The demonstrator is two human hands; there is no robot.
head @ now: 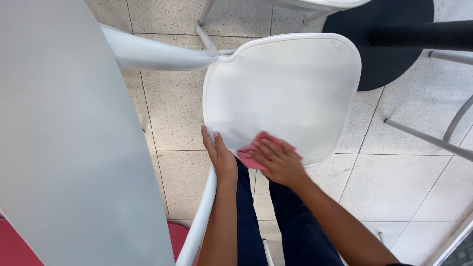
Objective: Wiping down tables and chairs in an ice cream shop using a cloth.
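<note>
Pink cloth point(250, 153) is lying bunched under the right hand point(278, 161), and that hand is pressing it flat onto the white chair seat point(286, 88) right at the seat's near edge, around six o'clock on the seat. Fingers of the right hand are spreading slightly apart and lying flat over the cloth, not clamping it; a corner of pink is peeking out toward nine o'clock from the knuckles and another toward twelve. The left hand point(219, 155) is sitting just beside it, at nine o'clock from the cloth, its fingers together and curling over the seat's rim at the near-left corner. So the right hand is the one on the cloth, the left touching only the chair. Nearly the whole seat is stretching away from the fingers toward twelve and one o'clock, its longer run going side to side. A grey tabletop point(64, 138) is filling the view at nine o'clock, a black round table base point(389, 59) is showing at one o'clock, and speckled floor tiles point(404, 182) are lying below. Dark blue trousers point(295, 231) are showing at six.
</note>
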